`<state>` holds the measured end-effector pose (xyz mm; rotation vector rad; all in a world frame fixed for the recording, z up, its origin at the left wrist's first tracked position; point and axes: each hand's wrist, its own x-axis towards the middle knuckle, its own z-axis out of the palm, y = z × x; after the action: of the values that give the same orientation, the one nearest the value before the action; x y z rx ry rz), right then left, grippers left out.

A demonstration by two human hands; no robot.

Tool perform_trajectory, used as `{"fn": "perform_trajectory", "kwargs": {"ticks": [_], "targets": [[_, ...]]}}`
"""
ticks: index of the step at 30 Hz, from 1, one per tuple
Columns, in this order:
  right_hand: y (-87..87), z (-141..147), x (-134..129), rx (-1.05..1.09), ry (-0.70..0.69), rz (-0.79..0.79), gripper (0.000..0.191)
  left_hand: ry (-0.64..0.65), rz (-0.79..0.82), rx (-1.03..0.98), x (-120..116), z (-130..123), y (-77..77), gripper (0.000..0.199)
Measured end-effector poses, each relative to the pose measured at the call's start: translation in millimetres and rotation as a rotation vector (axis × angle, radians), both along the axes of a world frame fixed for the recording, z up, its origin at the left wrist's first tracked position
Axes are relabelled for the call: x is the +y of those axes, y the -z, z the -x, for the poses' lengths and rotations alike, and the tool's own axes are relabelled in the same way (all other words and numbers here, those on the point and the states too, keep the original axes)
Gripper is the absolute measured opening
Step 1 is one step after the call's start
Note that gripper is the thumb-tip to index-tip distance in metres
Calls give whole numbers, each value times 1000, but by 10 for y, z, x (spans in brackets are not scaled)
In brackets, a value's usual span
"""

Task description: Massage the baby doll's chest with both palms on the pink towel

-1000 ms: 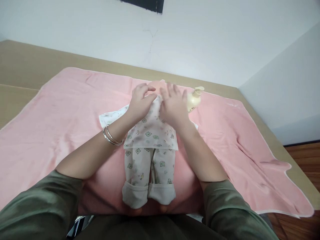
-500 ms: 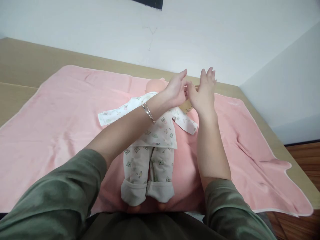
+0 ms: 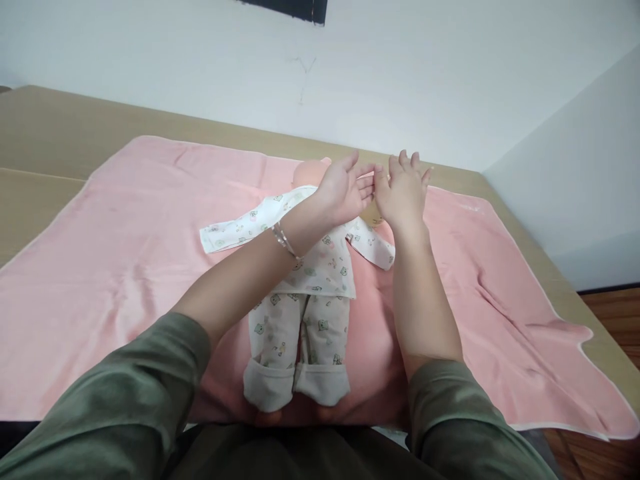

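A baby doll lies on a pink blanket, dressed in a white printed top and matching trousers with turned-up cuffs. Above its chest and shoulder hovers my left hand, palm upward, fingers stretched out, a bracelet on the wrist. Just right of it, my right hand shows its back with the fingers spread. Fingertips of the left hand come close to the right thumb; whether they touch I cannot tell. Partly hidden behind both hands is a yellowish-brown object with dark marks.
The blanket covers much of a wooden table set against a white wall. A dark panel hangs at the top of the wall. Wooden flooring shows at the right.
The left hand has turned its palm further up and its fingers are more spread toward the right hand. My right hand has dropped slightly. The doll has not moved.
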<state>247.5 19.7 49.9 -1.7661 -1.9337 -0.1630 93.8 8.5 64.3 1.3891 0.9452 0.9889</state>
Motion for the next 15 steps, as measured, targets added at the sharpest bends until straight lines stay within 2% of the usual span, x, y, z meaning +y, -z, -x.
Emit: {"fn": "perform_trajectory", "kwargs": {"ticks": [4, 7, 11, 13, 15], "targets": [[-10, 31, -13, 14, 22, 21, 74, -83, -80, 136, -242, 262, 9, 68], [-137, 249, -208, 63, -1, -28, 69, -51, -87, 172, -490, 430, -76, 71], [-360, 762, -778, 62, -198, -30, 67, -67, -64, 176, -784, 572, -333, 74], [-407, 1008, -1126, 0, -311, 0, 72, 8, 14, 111, -861, 638, -450, 79], [-409, 1185, -1453, -66, -371, 5, 80, 130, 75, 15, -899, 705, -489, 85]]}}
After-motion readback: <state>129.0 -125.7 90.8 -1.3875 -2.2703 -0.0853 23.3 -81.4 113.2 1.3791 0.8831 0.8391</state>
